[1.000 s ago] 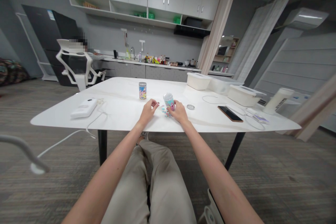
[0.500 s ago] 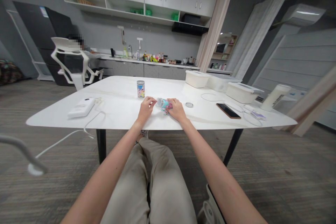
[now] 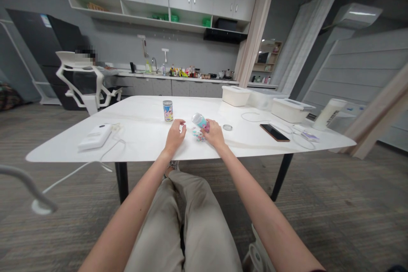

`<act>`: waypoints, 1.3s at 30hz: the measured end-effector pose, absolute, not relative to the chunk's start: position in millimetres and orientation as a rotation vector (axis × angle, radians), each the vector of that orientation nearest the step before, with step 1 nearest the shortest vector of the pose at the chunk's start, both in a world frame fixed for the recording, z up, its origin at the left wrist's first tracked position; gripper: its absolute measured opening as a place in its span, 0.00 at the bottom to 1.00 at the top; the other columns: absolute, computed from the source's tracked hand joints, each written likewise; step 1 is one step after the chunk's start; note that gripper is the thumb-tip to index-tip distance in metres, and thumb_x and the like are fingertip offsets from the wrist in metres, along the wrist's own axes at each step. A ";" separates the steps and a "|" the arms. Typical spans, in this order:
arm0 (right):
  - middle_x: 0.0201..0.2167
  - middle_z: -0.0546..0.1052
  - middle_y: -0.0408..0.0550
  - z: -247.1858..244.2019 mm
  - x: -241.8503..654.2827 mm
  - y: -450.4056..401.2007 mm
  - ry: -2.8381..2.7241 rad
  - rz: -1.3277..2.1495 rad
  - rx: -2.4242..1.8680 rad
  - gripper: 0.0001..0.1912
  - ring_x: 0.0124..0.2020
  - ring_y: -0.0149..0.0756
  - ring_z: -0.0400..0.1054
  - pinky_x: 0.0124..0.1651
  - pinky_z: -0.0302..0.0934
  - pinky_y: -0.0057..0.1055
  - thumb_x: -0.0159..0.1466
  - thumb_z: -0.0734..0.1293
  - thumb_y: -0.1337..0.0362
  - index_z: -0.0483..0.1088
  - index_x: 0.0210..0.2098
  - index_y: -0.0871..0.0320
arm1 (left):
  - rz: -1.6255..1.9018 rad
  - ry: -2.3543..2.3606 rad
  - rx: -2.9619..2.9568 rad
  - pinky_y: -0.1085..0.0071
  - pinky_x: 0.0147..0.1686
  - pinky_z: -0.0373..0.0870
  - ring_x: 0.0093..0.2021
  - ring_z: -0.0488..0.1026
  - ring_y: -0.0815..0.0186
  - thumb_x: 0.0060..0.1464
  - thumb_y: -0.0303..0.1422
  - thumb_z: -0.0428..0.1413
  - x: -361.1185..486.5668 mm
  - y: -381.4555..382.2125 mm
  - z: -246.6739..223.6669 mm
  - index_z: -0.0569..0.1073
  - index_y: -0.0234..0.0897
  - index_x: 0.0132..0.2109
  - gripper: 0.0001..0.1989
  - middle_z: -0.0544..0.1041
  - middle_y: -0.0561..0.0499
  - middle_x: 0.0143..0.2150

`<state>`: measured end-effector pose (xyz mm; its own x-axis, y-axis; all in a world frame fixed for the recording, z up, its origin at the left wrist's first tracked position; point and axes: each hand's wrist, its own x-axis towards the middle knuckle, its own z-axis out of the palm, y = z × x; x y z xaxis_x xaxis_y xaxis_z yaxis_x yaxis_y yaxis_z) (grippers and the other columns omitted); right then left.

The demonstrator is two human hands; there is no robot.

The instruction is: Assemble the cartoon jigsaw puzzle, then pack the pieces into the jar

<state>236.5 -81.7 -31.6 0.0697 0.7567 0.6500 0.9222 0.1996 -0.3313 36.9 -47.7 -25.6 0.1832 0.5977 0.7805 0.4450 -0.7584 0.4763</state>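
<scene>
The right hand (image 3: 214, 133) is curled around the lower end of one small cylindrical container (image 3: 200, 121), which has a translucent upper end and a teal and pink print. It tilts up and to the left, above the white bench (image 3: 137, 110). The left hand (image 3: 175, 136) rests on the bench just beside it, with its fingers (image 3: 182, 123) loosely curled, partly open and holding nothing.

A small cluster of colourful pieces (image 3: 198, 134) lies on the bench just below the container, touching or almost touching the right hand; how many there are is too small to tell. One upright printed jar (image 3: 167, 111) with a metal lid stands beyond the left hand. One small round disc (image 3: 227, 127) lies to the right of the right hand.

Further right are one black phone (image 3: 274, 132), three lidded storage boxes (image 3: 236, 95), and one white cylinder (image 3: 329, 114). A white cable (image 3: 255, 114) curves across the bench there. One white rectangular device (image 3: 94, 137) lies at the left, with its own white cable (image 3: 111, 148). Beyond the bench, a co-worker (image 3: 85, 57) sits in a white office chair (image 3: 83, 78).
</scene>
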 end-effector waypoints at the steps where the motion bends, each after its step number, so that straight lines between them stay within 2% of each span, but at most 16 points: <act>1: 0.49 0.72 0.61 -32.4 237.8 -80.6 -1.627 -0.244 -1.656 0.25 0.51 0.50 0.66 0.52 0.60 0.42 0.62 0.66 0.59 0.62 0.56 0.63 | 1.542 1.053 2.345 0.66 0.42 0.72 0.44 0.73 0.62 0.58 0.29 0.50 37.3 -47.5 -27.3 0.70 0.36 0.45 0.09 0.75 0.45 0.43; 4: 0.46 0.74 0.64 -36.3 242.6 -75.9 -1.387 -0.100 -1.816 0.27 0.47 0.51 0.69 0.49 0.61 0.43 0.63 0.64 0.54 0.61 0.55 0.65 | 1.203 1.057 2.572 0.60 0.53 0.68 0.50 0.72 0.59 0.59 0.32 0.50 39.7 -48.1 -32.5 0.71 0.36 0.48 0.11 0.76 0.43 0.48; 6: 0.45 0.75 0.65 -40.6 245.7 -71.4 -1.295 -0.020 -1.854 0.29 0.46 0.51 0.70 0.48 0.61 0.43 0.63 0.64 0.53 0.59 0.56 0.65 | 0.988 1.003 2.735 0.59 0.57 0.65 0.55 0.71 0.58 0.60 0.36 0.51 41.7 -49.2 -35.0 0.71 0.37 0.51 0.15 0.75 0.42 0.54; 9: 0.45 0.75 0.66 -48.7 250.4 -62.8 -1.249 0.028 -1.804 0.31 0.46 0.50 0.71 0.48 0.62 0.44 0.62 0.65 0.54 0.55 0.58 0.65 | 0.764 0.876 2.886 0.61 0.60 0.62 0.61 0.67 0.59 0.62 0.40 0.49 43.8 -50.6 -36.1 0.71 0.41 0.56 0.19 0.70 0.45 0.61; 13: 0.47 0.74 0.64 -53.7 256.3 -54.9 -1.201 0.015 -1.682 0.32 0.48 0.48 0.70 0.49 0.63 0.41 0.59 0.67 0.57 0.55 0.57 0.63 | 0.610 0.760 2.935 0.65 0.61 0.61 0.62 0.65 0.61 0.63 0.40 0.45 44.3 -51.8 -33.8 0.73 0.43 0.55 0.19 0.71 0.48 0.61; 15: 0.51 0.71 0.65 -50.0 257.3 -56.7 -1.163 -0.084 -1.648 0.32 0.52 0.48 0.67 0.52 0.62 0.42 0.57 0.67 0.58 0.56 0.57 0.63 | 0.577 0.797 2.948 0.64 0.61 0.61 0.61 0.66 0.60 0.63 0.39 0.45 44.3 -53.2 -32.2 0.73 0.39 0.55 0.19 0.73 0.46 0.59; 17: 0.52 0.68 0.64 -42.8 255.4 -63.0 -1.165 -0.227 -1.592 0.27 0.54 0.48 0.64 0.54 0.60 0.42 0.58 0.65 0.61 0.58 0.54 0.63 | 0.579 0.865 2.948 0.64 0.60 0.62 0.59 0.69 0.59 0.63 0.39 0.46 44.5 -54.9 -30.9 0.73 0.37 0.54 0.19 0.74 0.44 0.57; 21: 0.40 0.70 0.54 -28.3 243.2 -80.9 -1.521 -0.306 -1.426 0.14 0.44 0.42 0.65 0.51 0.61 0.37 0.58 0.58 0.71 0.64 0.44 0.60 | 0.662 0.987 2.907 0.64 0.55 0.66 0.53 0.73 0.57 0.60 0.34 0.48 45.0 -56.8 -30.2 0.74 0.34 0.50 0.16 0.76 0.42 0.52; 24: 0.38 0.69 0.52 -24.8 233.0 -89.6 -1.730 -0.307 -1.404 0.13 0.41 0.42 0.64 0.48 0.61 0.37 0.56 0.58 0.74 0.66 0.40 0.59 | 0.683 1.030 2.902 0.64 0.54 0.67 0.51 0.74 0.57 0.59 0.33 0.48 45.5 -56.1 -30.9 0.75 0.34 0.48 0.16 0.77 0.42 0.51; 31: 0.40 0.69 0.51 -37.0 229.8 -84.0 -2.020 -0.212 -1.434 0.12 0.45 0.41 0.65 0.52 0.61 0.37 0.55 0.63 0.74 0.70 0.39 0.58 | 0.715 1.057 2.902 0.62 0.51 0.68 0.48 0.73 0.56 0.58 0.33 0.49 44.9 -56.7 -31.3 0.78 0.37 0.46 0.15 0.76 0.42 0.50; 39: 0.36 0.73 0.48 -45.2 236.0 -69.9 -2.049 0.031 -1.341 0.13 0.39 0.34 0.67 0.47 0.63 0.33 0.58 0.60 0.79 0.72 0.35 0.60 | 0.675 1.151 2.980 0.60 0.49 0.68 0.46 0.71 0.55 0.58 0.35 0.49 44.5 -60.7 -31.0 0.77 0.36 0.49 0.17 0.74 0.42 0.46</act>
<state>236.0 -69.9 -45.2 -0.2394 0.8188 0.5217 0.8024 0.4694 -0.3685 44.5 -60.7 -31.0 0.6671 0.6156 0.4195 0.6664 -0.7449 0.0333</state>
